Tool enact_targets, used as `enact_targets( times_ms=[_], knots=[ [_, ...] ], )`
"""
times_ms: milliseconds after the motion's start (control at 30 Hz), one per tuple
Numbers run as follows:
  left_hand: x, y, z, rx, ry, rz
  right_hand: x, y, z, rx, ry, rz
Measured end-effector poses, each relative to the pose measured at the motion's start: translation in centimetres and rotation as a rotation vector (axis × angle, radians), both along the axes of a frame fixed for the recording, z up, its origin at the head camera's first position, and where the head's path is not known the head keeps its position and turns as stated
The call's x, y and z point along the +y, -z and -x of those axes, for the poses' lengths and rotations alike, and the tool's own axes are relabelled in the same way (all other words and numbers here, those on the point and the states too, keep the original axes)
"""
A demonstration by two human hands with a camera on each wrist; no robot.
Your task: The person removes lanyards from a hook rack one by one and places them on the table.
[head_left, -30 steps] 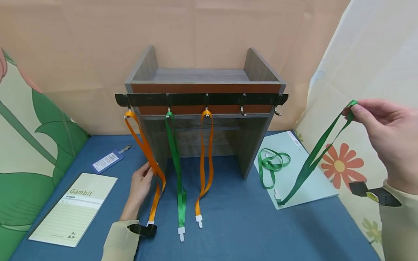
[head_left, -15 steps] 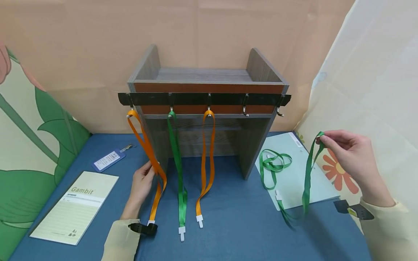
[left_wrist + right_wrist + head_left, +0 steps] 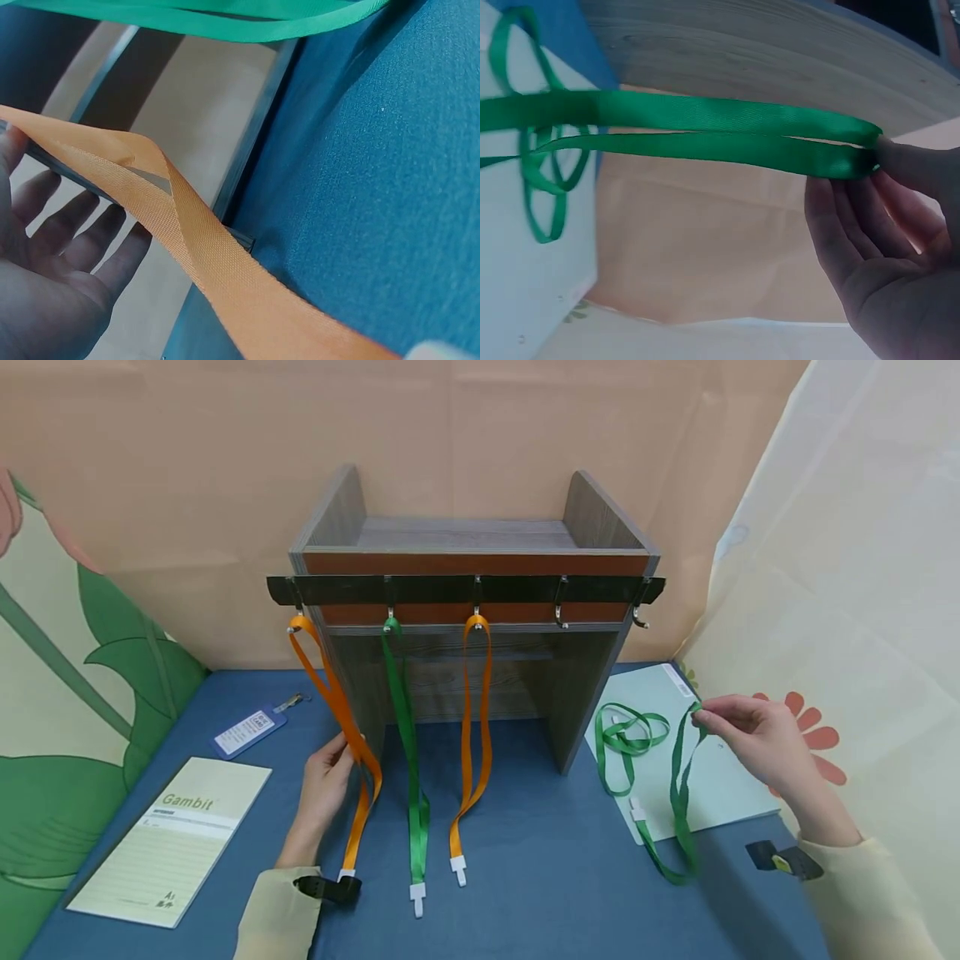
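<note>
My right hand [image 3: 757,739] pinches the top of a green lanyard [image 3: 678,810] at its loop; its strap hangs in a curve and its white clip [image 3: 637,810] lies on a pale folder. In the right wrist view, the two green straps [image 3: 705,120] run side by side from thumb and fingertips. My left hand [image 3: 322,793] is behind an orange lanyard [image 3: 341,714] hanging from the leftmost hook. The left wrist view shows its fairly straight fingers [image 3: 75,247] at the grey side panel's edge, thumb close to the orange strap.
The grey shelf [image 3: 457,535] carries a black hook rail [image 3: 442,587]. A green lanyard [image 3: 401,710] and an orange lanyard [image 3: 465,752] hang mid-rail. The pale folder [image 3: 720,777] bears another green lanyard [image 3: 630,743]. Left are a blue badge [image 3: 247,731] and notepad [image 3: 168,843].
My right hand has come down and leftward with the green lanyard, whose strap now hangs slack in a curve. The left hand stays at the shelf side.
</note>
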State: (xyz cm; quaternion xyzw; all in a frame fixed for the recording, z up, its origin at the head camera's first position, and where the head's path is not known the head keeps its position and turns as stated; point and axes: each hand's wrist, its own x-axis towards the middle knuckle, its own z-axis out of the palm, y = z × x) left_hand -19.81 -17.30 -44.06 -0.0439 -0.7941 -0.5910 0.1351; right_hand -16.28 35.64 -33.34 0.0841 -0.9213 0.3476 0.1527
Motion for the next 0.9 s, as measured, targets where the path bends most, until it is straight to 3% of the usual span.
enact_targets(
  times_ms=[300,567,900],
  knots=[
    [-0.1,-0.1,0.0,-0.015,0.001,0.006,0.5,3.5,0.3,-0.131,-0.131,-0.055],
    [-0.8,2.6,1.3,0.004,0.008,-0.003,1.6,6.5,0.8,-0.342,-0.305,-0.04],
    [-1.0,2.3,1.4,-0.024,0.011,-0.018,2.8,9.1,1.0,-0.614,-0.42,-0.075]
  ],
)
